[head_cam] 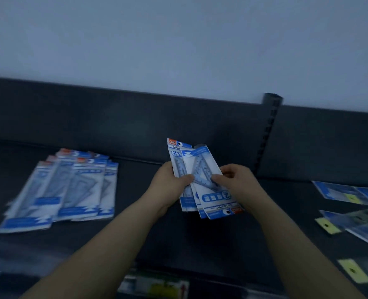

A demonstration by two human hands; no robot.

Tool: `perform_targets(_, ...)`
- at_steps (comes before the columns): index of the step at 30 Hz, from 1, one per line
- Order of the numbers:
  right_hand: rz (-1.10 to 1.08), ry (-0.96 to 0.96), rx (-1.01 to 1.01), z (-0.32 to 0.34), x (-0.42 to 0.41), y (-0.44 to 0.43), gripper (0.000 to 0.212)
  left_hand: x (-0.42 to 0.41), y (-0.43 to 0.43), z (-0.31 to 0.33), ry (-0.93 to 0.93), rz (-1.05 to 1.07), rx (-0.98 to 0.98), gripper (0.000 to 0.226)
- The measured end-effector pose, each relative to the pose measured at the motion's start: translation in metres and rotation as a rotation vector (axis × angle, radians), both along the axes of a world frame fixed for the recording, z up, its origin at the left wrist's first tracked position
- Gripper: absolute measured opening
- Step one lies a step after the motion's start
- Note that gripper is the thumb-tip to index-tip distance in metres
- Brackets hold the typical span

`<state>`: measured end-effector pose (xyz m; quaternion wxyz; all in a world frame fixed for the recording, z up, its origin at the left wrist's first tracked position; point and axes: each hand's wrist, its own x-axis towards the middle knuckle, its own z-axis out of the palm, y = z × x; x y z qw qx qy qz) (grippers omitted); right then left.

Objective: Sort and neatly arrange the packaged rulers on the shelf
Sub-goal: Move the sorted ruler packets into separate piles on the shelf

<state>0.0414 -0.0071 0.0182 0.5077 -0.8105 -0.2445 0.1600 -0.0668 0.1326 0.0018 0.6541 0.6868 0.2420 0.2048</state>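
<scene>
To your left, a fanned pile of packaged rulers (70, 186) lies flat on the dark shelf (200, 244), the packs overlapping, their red-tabbed ends toward the back panel (114, 121). To your right, other packs with yellow tabs (351, 199) lie scattered and skewed, some running out of view at the edge. A slotted upright (267, 134) stands at the back, just behind and to the right of your hands.

You hold a bundle of packaged rulers (213, 197) above the middle of the shelf, between the two groups. Your left hand (170, 180) grips its left edge, thumb pressed on the front and the other fingers (168, 167) curled behind. Your right hand (235, 180) pinches the front pack, its fingers (218, 178) closed on the right side. That front pack is turned with its hang-hole end toward you; the one behind points the other way.

Bare shelf shows under your forearms. At the near edge, a blurred label strip (157, 288) sits below.
</scene>
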Motion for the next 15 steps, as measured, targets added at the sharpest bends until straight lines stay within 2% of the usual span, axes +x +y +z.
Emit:
perform_targets(8, 0.073, 0.044, 0.029, -0.018, -0.096, 0.123, 0.007, -0.114, 0.102, 0.000, 0.135, 0.244, 0.179, 0.034)
perform_targets(12, 0.098, 0.006, 0.023, -0.029, -0.132, 0.171, 0.015, -0.153, 0.142, 0.002, 0.228, 0.295, 0.250, 0.038)
perform_targets(15, 0.113, -0.004, 0.028, -0.034, -0.148, 0.199, 0.009, -0.169, 0.166, 0.003, 0.267, 0.303, 0.281, 0.039)
